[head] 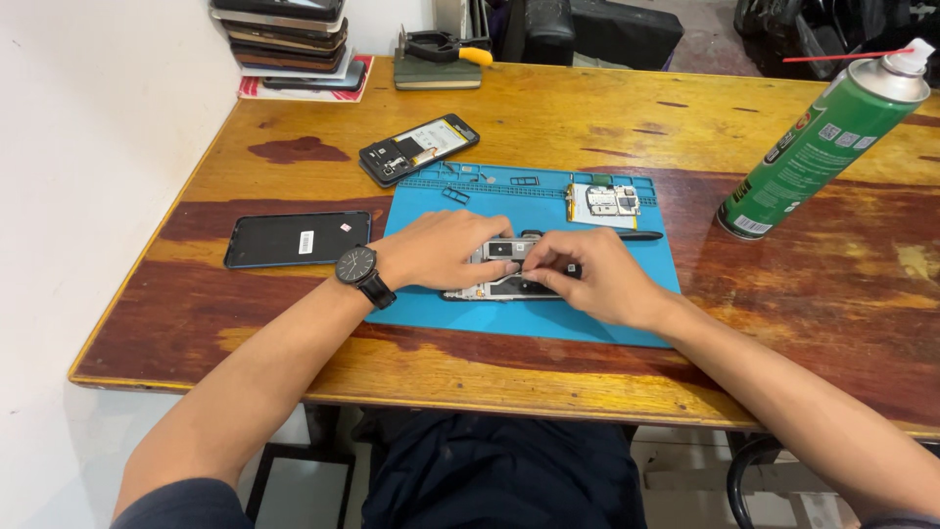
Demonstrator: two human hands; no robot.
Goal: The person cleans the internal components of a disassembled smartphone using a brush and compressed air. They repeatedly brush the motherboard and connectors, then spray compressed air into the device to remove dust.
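Note:
On the blue work mat [548,323] lies an opened phone frame [501,285], silver with dark parts inside. My left hand [441,250], with a black wristwatch on its wrist, grips the frame's left and upper edge. My right hand [592,279] rests over the frame's right half with fingertips pinched at its middle; what they pinch is hidden. A thin black tool [636,235] lies on the mat just beyond my right hand. A circuit board on a yellow-edged part [604,204] sits at the mat's far right.
A black phone screen [297,238] lies left of the mat. An open phone body [418,149] lies behind it. A green spray can [821,142] with a red straw stands at right. A stack of phones [289,39] and a small vise [438,59] sit at the back.

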